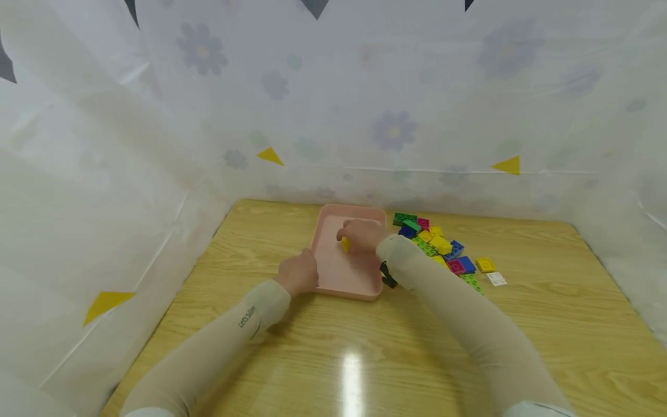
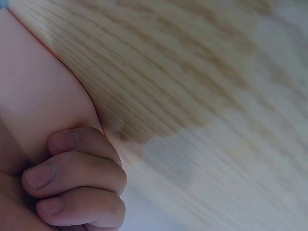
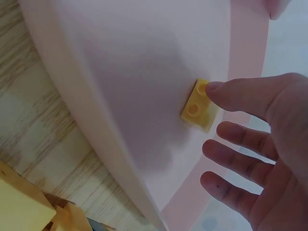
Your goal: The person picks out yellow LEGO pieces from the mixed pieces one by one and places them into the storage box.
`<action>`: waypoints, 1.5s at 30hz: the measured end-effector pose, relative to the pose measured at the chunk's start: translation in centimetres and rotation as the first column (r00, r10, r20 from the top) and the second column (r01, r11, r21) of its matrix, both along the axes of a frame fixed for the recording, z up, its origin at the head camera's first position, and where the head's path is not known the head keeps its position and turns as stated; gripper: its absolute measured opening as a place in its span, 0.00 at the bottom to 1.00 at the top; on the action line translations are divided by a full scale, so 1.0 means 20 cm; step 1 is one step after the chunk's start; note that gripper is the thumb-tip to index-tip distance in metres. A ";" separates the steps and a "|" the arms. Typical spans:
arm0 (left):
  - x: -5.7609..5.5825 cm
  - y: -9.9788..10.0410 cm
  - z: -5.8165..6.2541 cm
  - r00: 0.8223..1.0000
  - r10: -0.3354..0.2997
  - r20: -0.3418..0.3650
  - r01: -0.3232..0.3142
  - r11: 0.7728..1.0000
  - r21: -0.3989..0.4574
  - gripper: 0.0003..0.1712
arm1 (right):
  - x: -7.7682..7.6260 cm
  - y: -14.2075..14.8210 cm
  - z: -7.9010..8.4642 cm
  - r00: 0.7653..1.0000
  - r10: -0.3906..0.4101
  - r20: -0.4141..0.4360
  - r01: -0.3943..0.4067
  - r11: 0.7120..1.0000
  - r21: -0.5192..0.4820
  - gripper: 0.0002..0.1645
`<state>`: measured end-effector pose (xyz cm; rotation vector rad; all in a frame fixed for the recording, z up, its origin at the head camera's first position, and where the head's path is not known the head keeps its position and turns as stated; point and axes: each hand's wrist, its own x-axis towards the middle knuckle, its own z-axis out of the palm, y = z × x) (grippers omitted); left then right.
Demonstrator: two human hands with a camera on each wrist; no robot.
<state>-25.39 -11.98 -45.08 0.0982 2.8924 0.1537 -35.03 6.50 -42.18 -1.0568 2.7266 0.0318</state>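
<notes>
My left hand (image 1: 299, 272) grips the left near rim of a pink tray (image 1: 336, 285). In the left wrist view its curled fingers (image 2: 79, 175) lie against the tray wall (image 2: 48, 91). Over the tray, my right hand (image 1: 362, 234) holds a small yellow toy brick (image 1: 346, 244). The right wrist view shows the thumb (image 3: 240, 96) on the studded brick (image 3: 199, 108), with three other fingers spread apart below it. The index finger is hidden there. A shadow of the hand falls on the tray floor.
Right of the tray lies a loose pile of toy bricks, among them a dark green brick (image 1: 405, 218), a blue brick (image 1: 455, 249) and a white brick (image 1: 497, 279). A dark object (image 1: 388, 275) shows beside the right sleeve. Patterned sheeting (image 1: 333, 116) encloses the wooden table (image 1: 292, 359).
</notes>
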 end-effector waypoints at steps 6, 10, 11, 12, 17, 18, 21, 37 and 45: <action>0.00 -0.01 -0.01 1.000 -0.014 -0.002 0.014 1.000 -0.010 0.25 | 0.02 0.03 0.00 1.000 0.002 -0.003 -0.003 0.999 -0.045 0.23; 0.00 -0.01 -0.01 1.000 -0.023 -0.011 0.023 1.000 -0.010 0.24 | 0.05 0.08 0.00 0.999 0.032 -0.019 -0.034 0.994 -0.107 0.22; 0.00 -0.01 -0.01 1.000 -0.024 -0.011 0.024 1.000 -0.009 0.24 | 0.06 0.09 0.01 0.999 0.035 -0.026 -0.038 0.992 -0.120 0.22; 0.00 -0.01 -0.01 1.000 -0.023 -0.013 0.023 1.000 -0.009 0.23 | 0.08 0.11 0.01 0.999 0.038 -0.028 -0.042 0.990 -0.135 0.22; 0.01 0.00 -0.01 1.000 -0.015 0.005 0.015 1.000 -0.008 0.22 | 0.18 0.19 0.07 1.000 0.012 -0.014 -0.014 0.984 -0.177 0.22; 0.01 0.00 -0.01 1.000 -0.016 0.008 0.016 1.000 -0.006 0.22 | 0.20 0.21 0.09 1.000 0.004 -0.009 -0.006 0.984 -0.179 0.22; 0.01 0.00 0.00 1.000 -0.026 0.000 0.026 1.000 -0.015 0.24 | 0.27 0.27 0.13 1.000 -0.023 -0.007 0.021 0.982 -0.186 0.23; 0.01 -0.02 0.01 1.000 -0.009 0.013 0.009 1.000 -0.016 0.26 | 0.49 0.55 0.09 0.998 -0.030 -0.057 0.021 0.988 -0.155 0.11; 0.02 -0.02 0.01 1.000 -0.002 0.015 0.002 1.000 -0.021 0.28 | 0.52 0.59 -0.03 0.998 -0.043 -0.048 0.039 0.996 -0.078 0.17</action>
